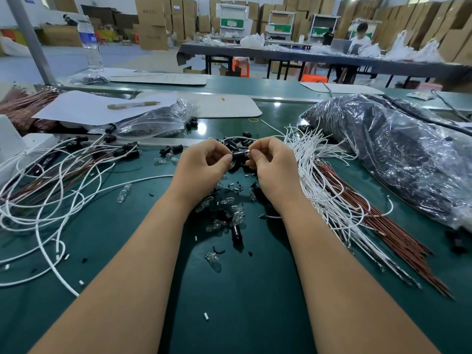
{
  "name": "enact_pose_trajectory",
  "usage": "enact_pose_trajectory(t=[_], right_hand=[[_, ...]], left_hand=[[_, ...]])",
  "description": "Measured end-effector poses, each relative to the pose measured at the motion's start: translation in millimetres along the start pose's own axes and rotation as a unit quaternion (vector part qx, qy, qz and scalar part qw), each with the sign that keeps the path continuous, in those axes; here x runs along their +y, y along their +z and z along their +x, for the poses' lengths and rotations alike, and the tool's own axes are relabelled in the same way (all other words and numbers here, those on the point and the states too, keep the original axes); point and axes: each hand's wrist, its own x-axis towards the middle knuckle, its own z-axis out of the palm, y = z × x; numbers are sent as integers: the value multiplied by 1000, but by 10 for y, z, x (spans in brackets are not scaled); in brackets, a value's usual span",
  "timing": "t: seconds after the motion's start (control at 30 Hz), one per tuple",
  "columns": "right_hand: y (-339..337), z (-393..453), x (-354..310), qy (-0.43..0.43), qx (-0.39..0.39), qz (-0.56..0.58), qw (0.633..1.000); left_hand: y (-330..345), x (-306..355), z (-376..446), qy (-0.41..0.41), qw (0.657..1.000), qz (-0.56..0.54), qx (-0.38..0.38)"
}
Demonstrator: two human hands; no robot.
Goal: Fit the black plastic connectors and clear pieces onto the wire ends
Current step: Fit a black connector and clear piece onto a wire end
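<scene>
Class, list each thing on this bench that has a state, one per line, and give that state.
Left hand: pinches the black connector.
Right hand: pinches a wire end at the connector.
Black connector: held between both hands.
Clear pieces: loose on the mat.
White wires: bundled, lying right.
Water bottle: upright.
Large plastic bag: lying, full.

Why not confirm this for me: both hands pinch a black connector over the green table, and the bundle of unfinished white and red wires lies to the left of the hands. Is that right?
Not quite. The head view shows the left hand and right hand pinching the black connector over the green table, but the straight bundle of white and red wires lies to the right of the hands.
</scene>
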Motion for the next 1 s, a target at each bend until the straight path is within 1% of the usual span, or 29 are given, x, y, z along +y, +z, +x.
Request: enact_pose_trajectory(t=[0.17, 0.37, 0.5, 0.63, 0.73, 0.8, 0.9, 1.0], right_hand=[[9, -15, -3, 4, -28, 3, 1000], [5, -27, 0, -7, -13, -31, 999], [18, -40, -5, -15, -17, -59, 998], [9, -34, -11, 6, -26, -38, 999], [-13, -33, -25, 23, -18, 5, 1000], [-18, -41, -33, 27, -30, 30, 999], [-12, -46, -42, 17, -55, 6, 998], [-24, -36, -47, 28, -63, 25, 997]], left_hand=[[2, 18, -9, -18, 1000, -2, 4], [16, 81, -41, -33, 999, -12, -7], [10, 98, -29, -57, 998, -32, -2], [7, 106, -30, -62, 997, -52, -3], [6, 107, -29, -61, 997, -54, 5], [5, 108, -27, -56, 997, -54, 9], [4, 114, -16, -56, 996, -68, 16], [-7, 115, -12, -56, 994, -87, 14]])
